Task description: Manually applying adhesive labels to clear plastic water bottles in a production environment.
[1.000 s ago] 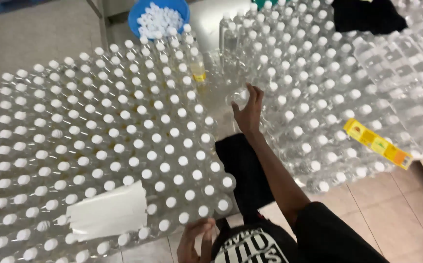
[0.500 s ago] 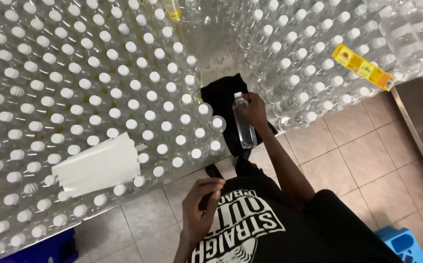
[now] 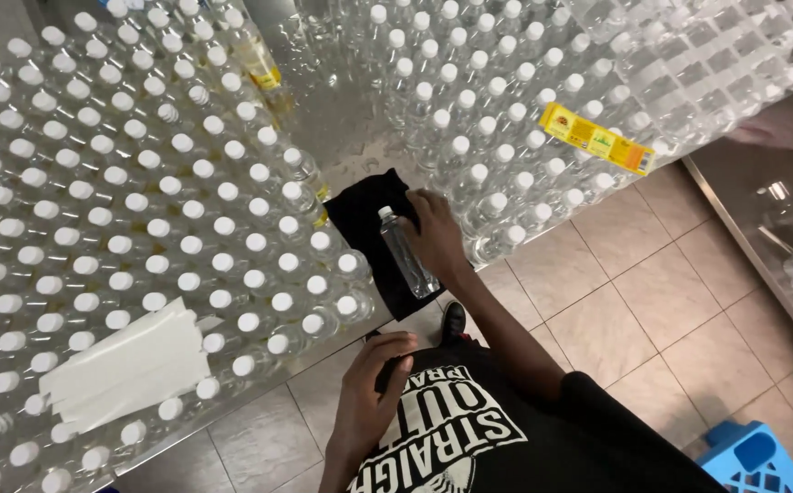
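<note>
My right hand (image 3: 435, 239) grips a small clear plastic bottle (image 3: 407, 260) with a white cap. The bottle lies tilted over a black cloth (image 3: 365, 208) at the metal table's front edge (image 3: 260, 388). My left hand (image 3: 371, 388) hovers close to my black printed shirt (image 3: 456, 438), fingers curled around something dark that I cannot make out. Several rows of capped clear bottles (image 3: 141, 201) stand left of the cloth, and another mass of capped bottles (image 3: 488, 119) stands to its right.
A stack of white paper sheets (image 3: 127, 365) lies on the bottle caps at the left. A yellow carton (image 3: 597, 137) rests on the right-hand bottles. A second metal table (image 3: 780, 228) stands to the right, another person's hand (image 3: 784, 128) above it. A blue crate (image 3: 754, 456) sits on the tiled floor.
My right hand picked a bottle from the far group and drew it back over the black cloth. The view tipped down toward my body. My left hand stayed near my shirt.
</note>
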